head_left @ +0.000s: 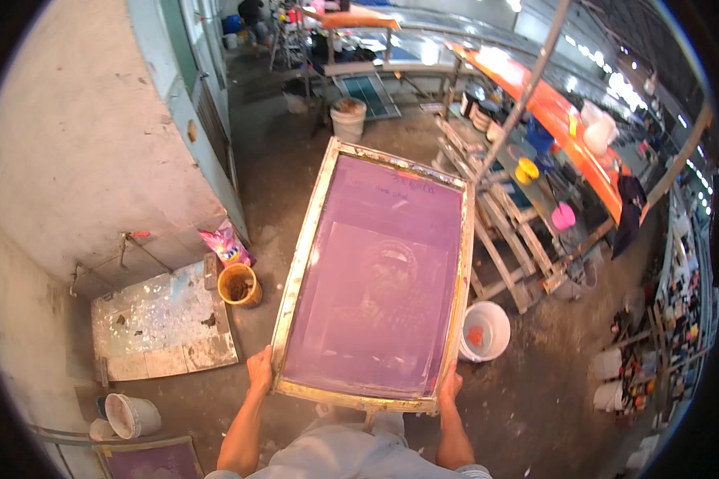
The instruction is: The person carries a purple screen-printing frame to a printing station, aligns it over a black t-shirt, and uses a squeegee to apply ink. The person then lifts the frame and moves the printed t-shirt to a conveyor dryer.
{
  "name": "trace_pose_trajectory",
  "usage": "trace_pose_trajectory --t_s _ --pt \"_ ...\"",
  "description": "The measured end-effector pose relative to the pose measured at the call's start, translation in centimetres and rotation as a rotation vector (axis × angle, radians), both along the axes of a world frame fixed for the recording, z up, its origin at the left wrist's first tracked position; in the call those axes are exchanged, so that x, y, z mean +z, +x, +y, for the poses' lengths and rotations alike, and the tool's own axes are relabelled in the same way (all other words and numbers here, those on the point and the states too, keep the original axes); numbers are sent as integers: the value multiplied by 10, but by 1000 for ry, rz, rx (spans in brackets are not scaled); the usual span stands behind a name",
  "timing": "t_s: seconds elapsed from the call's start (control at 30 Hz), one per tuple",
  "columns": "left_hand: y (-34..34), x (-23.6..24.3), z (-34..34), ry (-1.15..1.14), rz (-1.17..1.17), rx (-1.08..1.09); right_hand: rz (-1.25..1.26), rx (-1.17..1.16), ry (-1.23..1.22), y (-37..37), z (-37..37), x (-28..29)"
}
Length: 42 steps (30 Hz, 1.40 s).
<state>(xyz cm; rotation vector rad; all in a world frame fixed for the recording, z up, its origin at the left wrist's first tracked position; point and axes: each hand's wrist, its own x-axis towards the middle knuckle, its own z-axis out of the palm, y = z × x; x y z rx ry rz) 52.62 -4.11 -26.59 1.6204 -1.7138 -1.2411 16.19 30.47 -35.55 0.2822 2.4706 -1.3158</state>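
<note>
A large screen printing frame (343, 319) with purple mesh is held up in front of my body, its far end tilted slightly to the left. A faint pale figure shows in the lower half of the mesh, and handwriting runs near its top. My left hand (260, 370) grips the frame's near left corner, fingers partly hidden behind the edge. At the near right corner, my right hand (450, 385) is closed on the side rail, with most of its fingers out of sight underneath.
A white bucket (485, 331) stands right of the frame, with wooden racks (507, 231) beyond. On the left are a yellow bucket (239, 286), a pink bag (227, 245) and a low tiled basin (160, 319) under wall taps. Another purple screen (153, 463) lies at lower left.
</note>
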Motion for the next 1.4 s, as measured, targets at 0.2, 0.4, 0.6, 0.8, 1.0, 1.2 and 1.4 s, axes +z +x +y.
trace_pose_trajectory --t_s 0.2,0.4,0.6,0.8,1.0,1.2,1.4 --pt "9 0 -103 -96 217 -1 -229 138 -778 -22 -109 91" --pt "-101 7 -182 -157 430 129 -7 220 -1058 -139 -207 138" --pt "-186 -6 -283 -188 700 176 103 427 -1063 -247 -336 151" --pt "-231 3 -389 31 923 273 -99 661 -1165 -304 -444 212" --pt "-286 -1 -483 0 178 127 -49 691 -1095 -340 -575 257" --pt "-286 -36 -565 15 130 174 28 755 -758 -348 -730 256" --pt "-238 -162 -596 374 7 186 72 838 -451 -384 -874 233"
